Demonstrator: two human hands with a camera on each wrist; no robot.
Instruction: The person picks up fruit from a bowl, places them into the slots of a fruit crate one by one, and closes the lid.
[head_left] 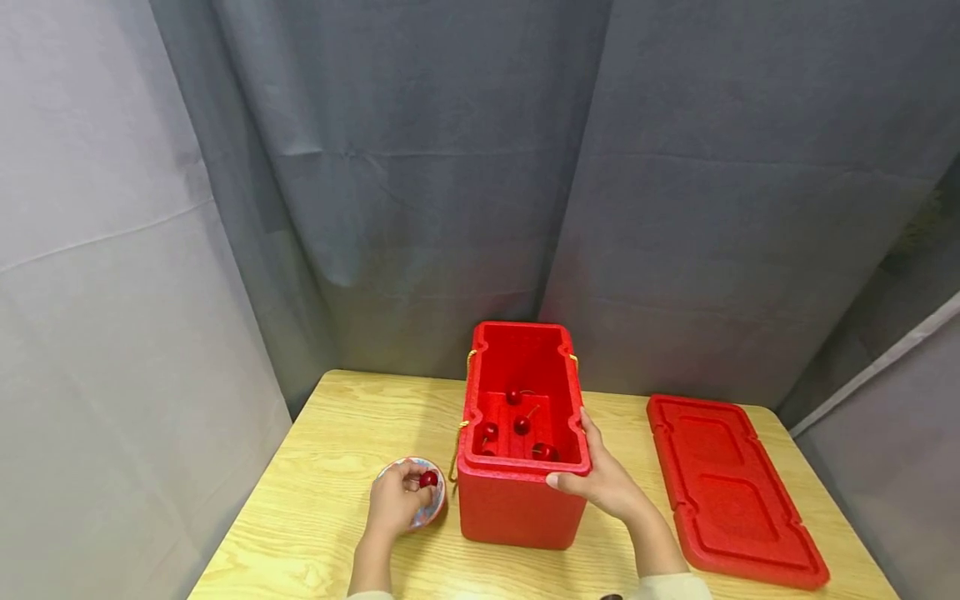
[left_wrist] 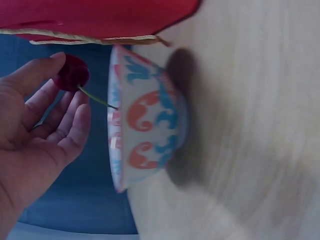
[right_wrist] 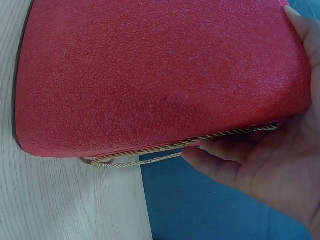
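Observation:
My left hand (head_left: 393,502) pinches a dark red cherry (left_wrist: 71,74) between thumb and fingers, over a small patterned bowl (left_wrist: 150,117). From the cherry a green stem (left_wrist: 97,97) reaches down to the bowl's rim. To the right stands a tall red foam box (head_left: 517,510), its top uncovered. Several cherries (head_left: 521,425) with stems lie on its bottom. My right hand (head_left: 609,479) grips the near right corner of the box, thumb on the front rim and fingers along the right side, by a gold cord (right_wrist: 170,146). The bowl's inside is mostly hidden by my left hand.
The red lid (head_left: 723,483) lies flat on the wooden table (head_left: 330,467), right of the box. Another gold cord (head_left: 454,454) hangs on the box's left side, close to the bowl. Grey curtains (head_left: 420,208) stand behind the table and at both sides.

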